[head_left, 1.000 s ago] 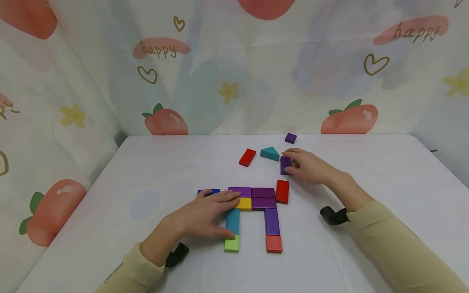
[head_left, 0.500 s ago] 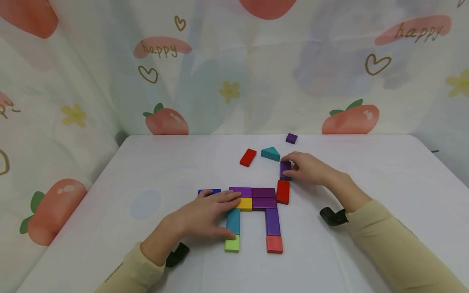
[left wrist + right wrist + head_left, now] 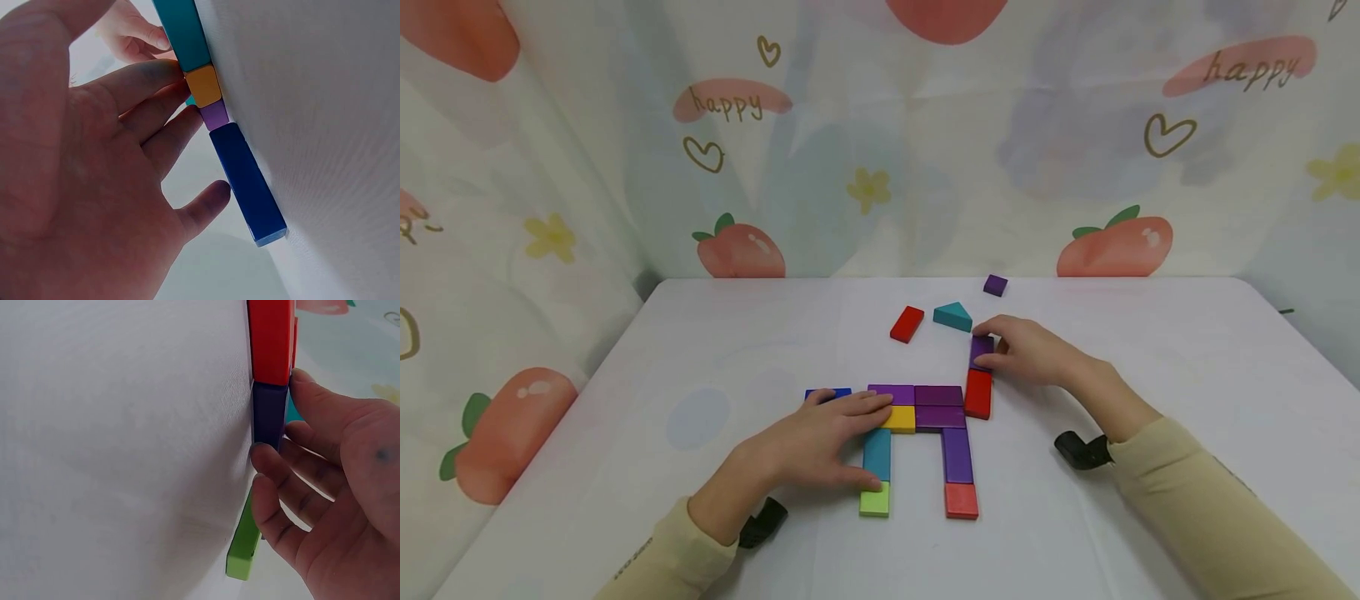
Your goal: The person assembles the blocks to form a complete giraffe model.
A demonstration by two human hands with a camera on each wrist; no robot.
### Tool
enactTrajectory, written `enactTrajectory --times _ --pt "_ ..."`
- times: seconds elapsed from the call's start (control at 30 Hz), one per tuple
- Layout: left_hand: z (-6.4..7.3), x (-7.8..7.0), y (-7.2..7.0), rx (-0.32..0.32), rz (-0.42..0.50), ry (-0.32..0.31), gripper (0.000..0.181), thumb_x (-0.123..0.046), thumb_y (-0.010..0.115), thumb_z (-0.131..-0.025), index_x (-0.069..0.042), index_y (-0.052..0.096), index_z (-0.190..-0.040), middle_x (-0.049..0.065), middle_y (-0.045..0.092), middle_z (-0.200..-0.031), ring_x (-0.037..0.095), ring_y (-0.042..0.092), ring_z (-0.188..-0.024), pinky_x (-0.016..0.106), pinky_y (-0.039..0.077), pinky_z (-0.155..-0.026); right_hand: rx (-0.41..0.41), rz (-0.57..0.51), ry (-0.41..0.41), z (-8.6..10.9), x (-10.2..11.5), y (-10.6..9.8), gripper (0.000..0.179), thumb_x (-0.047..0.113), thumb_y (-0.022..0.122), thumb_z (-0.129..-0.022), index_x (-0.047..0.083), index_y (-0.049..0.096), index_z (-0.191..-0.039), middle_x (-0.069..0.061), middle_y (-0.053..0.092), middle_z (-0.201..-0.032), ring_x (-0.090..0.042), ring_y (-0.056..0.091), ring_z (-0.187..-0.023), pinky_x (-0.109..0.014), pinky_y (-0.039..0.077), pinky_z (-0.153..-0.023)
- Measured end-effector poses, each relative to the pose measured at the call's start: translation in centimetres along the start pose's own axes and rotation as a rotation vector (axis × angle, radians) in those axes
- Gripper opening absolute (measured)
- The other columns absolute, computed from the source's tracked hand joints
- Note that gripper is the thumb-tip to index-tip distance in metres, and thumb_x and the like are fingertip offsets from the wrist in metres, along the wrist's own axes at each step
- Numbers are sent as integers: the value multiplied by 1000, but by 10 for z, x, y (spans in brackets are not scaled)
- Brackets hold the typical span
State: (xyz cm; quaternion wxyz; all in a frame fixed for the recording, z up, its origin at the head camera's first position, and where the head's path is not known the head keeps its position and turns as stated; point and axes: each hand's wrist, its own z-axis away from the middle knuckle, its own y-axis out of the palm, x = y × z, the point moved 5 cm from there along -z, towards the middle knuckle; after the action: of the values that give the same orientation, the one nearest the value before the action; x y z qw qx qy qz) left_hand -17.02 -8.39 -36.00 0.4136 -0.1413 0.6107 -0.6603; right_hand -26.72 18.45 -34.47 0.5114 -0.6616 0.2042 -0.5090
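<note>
My right hand (image 3: 1037, 350) pinches a purple rectangular block (image 3: 982, 350) between thumb and fingertips. In the right wrist view that block's end meets the end of an upright red block (image 3: 272, 344). The red block stands against the right of two stacked dark purple blocks (image 3: 938, 396). My left hand (image 3: 808, 442) rests flat over the left of the layout, its fingertips at a yellow block (image 3: 903, 419) and a violet block (image 3: 892, 393). Its thumb touches a lime block (image 3: 874, 502) below a teal block (image 3: 877, 457). A blue block (image 3: 247, 181) is partly under the left hand.
Behind the hands lie a red block (image 3: 907, 324), a teal triangular block (image 3: 952, 316) and a small purple block (image 3: 996, 285). A green block (image 3: 244, 550) sits beyond the right fingers. A purple leg block (image 3: 957, 457) and a coral block (image 3: 961, 501) extend toward the front.
My right hand has slid the purple block toward the front until its end lines up against the red block. The left hand and the other blocks have stayed put.
</note>
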Motion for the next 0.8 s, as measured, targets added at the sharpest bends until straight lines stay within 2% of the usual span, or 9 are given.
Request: enactTrajectory --times 0.3,0.43,0.6,0.8 --pt "0 1 0 -5 1 6 88 -60 72 -85 -19 40 -157 -7 29 -164 18 22 -151 60 16 -118 -5 5 -12 1 0 1 47 17 74 -94 -5 59 -133 -13 63 -111 -24 58 -91 -38 54 -81" --pt "0 1 1 -5 6 6 88 -60 72 -85 -19 40 -157 -7 29 -164 18 22 -151 60 16 -118 -17 -2 -3 1 -1 0 45 17 70 -97 -4 58 -135 -17 63 -119 -28 59 -97 -44 54 -87" --pt "0 0 0 -4 10 6 88 -59 72 -86 -19 40 -157 -7 29 -164 18 21 -151 60 16 -118 -65 -6 12 4 -5 -8 42 15 65 -100 -4 58 -136 -22 60 -130 -36 58 -110 -53 49 -97" --pt "0 0 0 -8 5 13 87 -59 72 -86 -18 40 -157 -7 28 -164 18 21 -151 59 16 -118 -106 26 29 7 -12 -20 38 10 63 -100 -4 58 -135 -24 60 -129 -36 59 -106 -54 51 -95"
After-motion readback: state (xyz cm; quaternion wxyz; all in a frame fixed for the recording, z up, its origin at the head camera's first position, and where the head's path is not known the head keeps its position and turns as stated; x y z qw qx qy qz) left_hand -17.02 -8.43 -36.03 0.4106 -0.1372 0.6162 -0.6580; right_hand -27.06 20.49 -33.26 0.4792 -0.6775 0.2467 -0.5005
